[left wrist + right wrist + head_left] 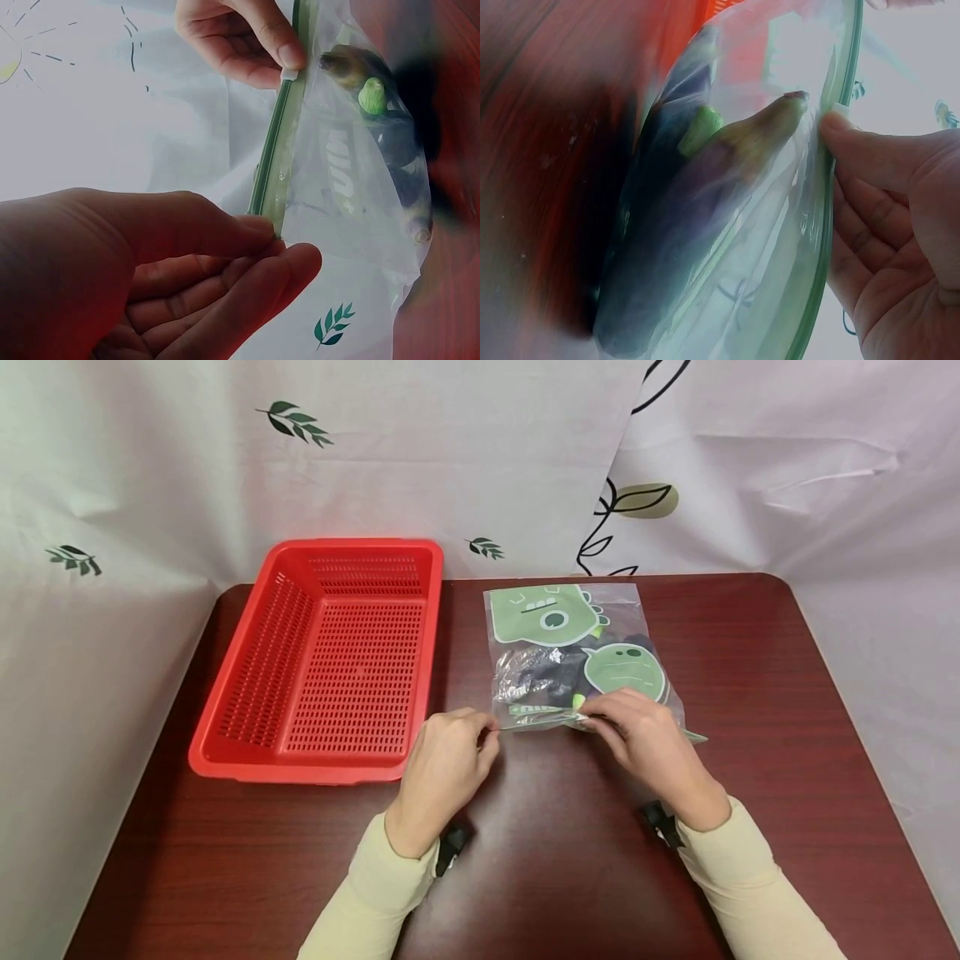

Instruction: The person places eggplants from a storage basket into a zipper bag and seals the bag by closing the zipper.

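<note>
A clear zip bag (517,652) with green cartoon prints lies on the table, its zip edge toward me. Dark eggplants (682,225) show through the plastic in the right wrist view, along with a bright green piece (701,131). My left hand (446,764) pinches the bag's left corner at the end of the green zip strip (274,150). Partway along that strip, my right hand (652,747) pinches the small white slider (289,74) between thumb and fingers. To the right of the slider the bag's mouth gapes.
A red perforated plastic basket (352,672) with nothing in it stands left of the bag, close to my left hand. The dark red wooden table (540,860) ends at a white cloth (450,460) with leaf prints behind and at both sides.
</note>
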The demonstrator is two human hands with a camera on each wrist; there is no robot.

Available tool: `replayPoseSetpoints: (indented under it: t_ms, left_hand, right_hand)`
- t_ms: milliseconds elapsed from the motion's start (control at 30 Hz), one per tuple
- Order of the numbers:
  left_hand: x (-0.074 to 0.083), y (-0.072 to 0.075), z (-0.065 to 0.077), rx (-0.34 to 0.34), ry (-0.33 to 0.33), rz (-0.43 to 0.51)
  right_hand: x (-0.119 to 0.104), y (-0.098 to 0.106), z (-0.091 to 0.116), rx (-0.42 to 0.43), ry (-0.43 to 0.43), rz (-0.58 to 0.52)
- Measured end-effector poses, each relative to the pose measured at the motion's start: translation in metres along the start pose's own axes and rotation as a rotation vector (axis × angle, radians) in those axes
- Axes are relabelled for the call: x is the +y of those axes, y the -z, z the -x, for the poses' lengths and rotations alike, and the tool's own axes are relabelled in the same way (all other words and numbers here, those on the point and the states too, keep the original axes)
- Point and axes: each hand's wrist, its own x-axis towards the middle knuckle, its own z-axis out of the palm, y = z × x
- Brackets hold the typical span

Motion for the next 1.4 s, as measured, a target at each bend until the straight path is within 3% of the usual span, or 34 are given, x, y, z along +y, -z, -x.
replayPoseSetpoints:
  t_ms: [600,1400]
  left_hand:
    - [-0.001,0.001,0.0,-0.001,0.002,0.006]
    - [-0.001,0.002,0.0,-0.012,0.01,-0.007]
  right_hand:
    - [0.005,0.005,0.003,0.026,0.005,0.019]
    - [0.011,0.012,0.012,0.003,-0.056,0.044]
